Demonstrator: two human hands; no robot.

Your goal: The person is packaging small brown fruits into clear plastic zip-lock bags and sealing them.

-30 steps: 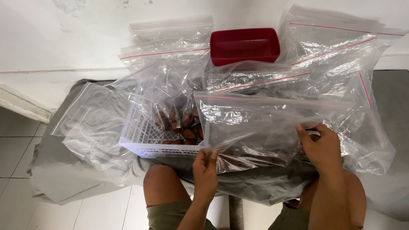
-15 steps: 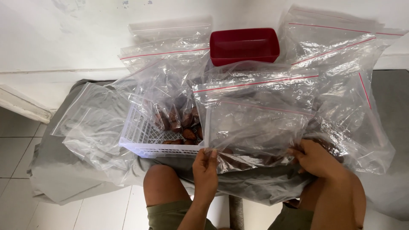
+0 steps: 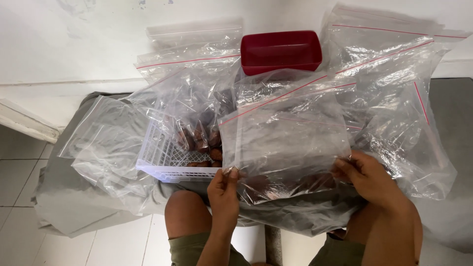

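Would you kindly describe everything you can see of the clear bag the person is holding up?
The clear bag is a thin, crinkly, see-through plastic zip bag with a red line along its closure. It looks empty and is held tilted, its closure edge away from the person and rising to the right. The left hand pinches its near-left corner and the right hand its near-right corner. It hangs over similar bags and partly covers the white basket.

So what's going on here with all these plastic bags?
A seated person holds a clear zip bag up by its lower corners, left hand on one, right hand on the other. Under it sits a white basket of brown dates, more bags piled around, a red tub behind.
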